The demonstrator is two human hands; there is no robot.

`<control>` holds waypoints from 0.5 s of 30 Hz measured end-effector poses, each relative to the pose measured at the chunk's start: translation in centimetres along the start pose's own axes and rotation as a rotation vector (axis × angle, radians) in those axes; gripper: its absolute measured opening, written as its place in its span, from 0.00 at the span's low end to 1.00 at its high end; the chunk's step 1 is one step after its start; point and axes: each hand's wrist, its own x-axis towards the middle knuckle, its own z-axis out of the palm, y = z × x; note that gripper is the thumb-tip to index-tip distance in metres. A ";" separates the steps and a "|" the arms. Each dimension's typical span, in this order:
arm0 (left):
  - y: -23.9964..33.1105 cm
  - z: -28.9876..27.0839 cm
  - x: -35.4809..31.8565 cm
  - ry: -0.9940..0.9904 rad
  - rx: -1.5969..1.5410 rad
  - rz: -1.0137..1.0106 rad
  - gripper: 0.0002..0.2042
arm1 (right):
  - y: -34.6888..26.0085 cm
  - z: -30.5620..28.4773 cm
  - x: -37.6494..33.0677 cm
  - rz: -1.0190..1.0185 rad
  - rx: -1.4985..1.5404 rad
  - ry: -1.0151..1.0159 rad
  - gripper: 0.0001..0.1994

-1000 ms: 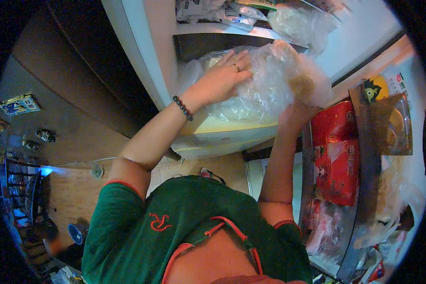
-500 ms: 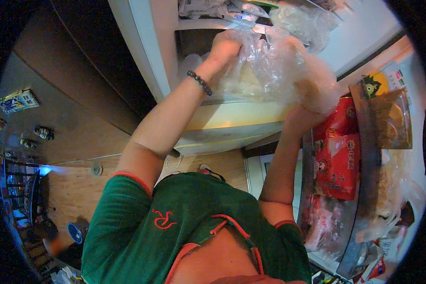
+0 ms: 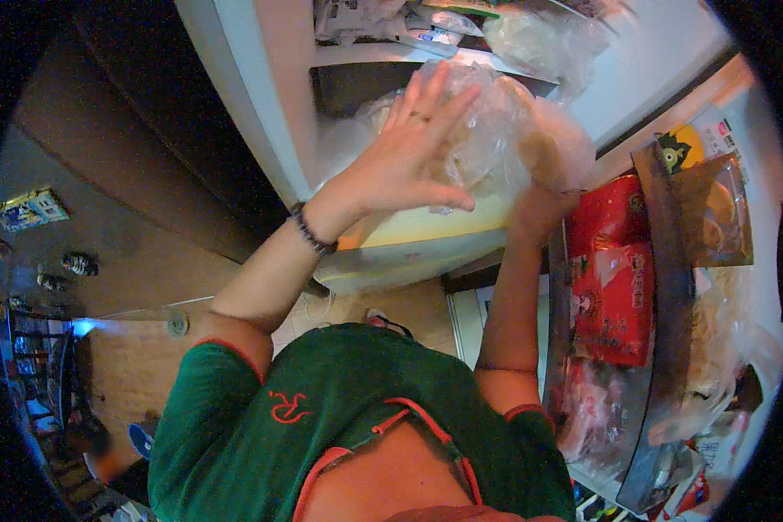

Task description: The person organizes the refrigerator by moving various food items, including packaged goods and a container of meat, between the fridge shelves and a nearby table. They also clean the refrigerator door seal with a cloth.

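Observation:
My left hand (image 3: 409, 152) is open, fingers spread and palm down, over a pulled-out drawer (image 3: 426, 228) of a fridge or freezer. Beneath and beside its fingers lie crumpled clear plastic bags (image 3: 487, 157) with pale contents. My right hand (image 3: 541, 213) is at the drawer's right end, gripping a clear plastic bag (image 3: 561, 143) that holds something brownish. The plastic and blur partly hide its fingers, and I cannot make out the contents.
A shelf above holds white packets (image 3: 361, 19) and a bagged pale item (image 3: 531, 43). On the right, the open door's racks carry red packages (image 3: 613, 300), a brown flat pack (image 3: 718, 213) and bagged food (image 3: 713, 339). A dark cabinet side (image 3: 139, 130) stands left.
My left hand has let go of the plastic bag, spread its fingers and come lower and nearer. My right hand and its bag have shifted slightly left.

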 end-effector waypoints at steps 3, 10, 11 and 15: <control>-0.4 3.4 1.7 -0.211 -0.093 -0.182 0.41 | -1.9 1.3 -0.8 -0.025 -0.062 0.031 0.17; -4.6 5.1 4.0 -0.065 -0.835 -0.445 0.12 | -6.9 1.4 -1.2 -0.022 0.054 0.040 0.18; -4.7 4.7 4.1 -0.056 -0.856 -0.655 0.10 | -7.2 1.4 -1.0 -0.040 0.219 0.035 0.17; -5.0 3.2 4.3 0.141 -1.618 -0.814 0.11 | -7.5 1.2 -0.5 0.056 0.250 0.125 0.20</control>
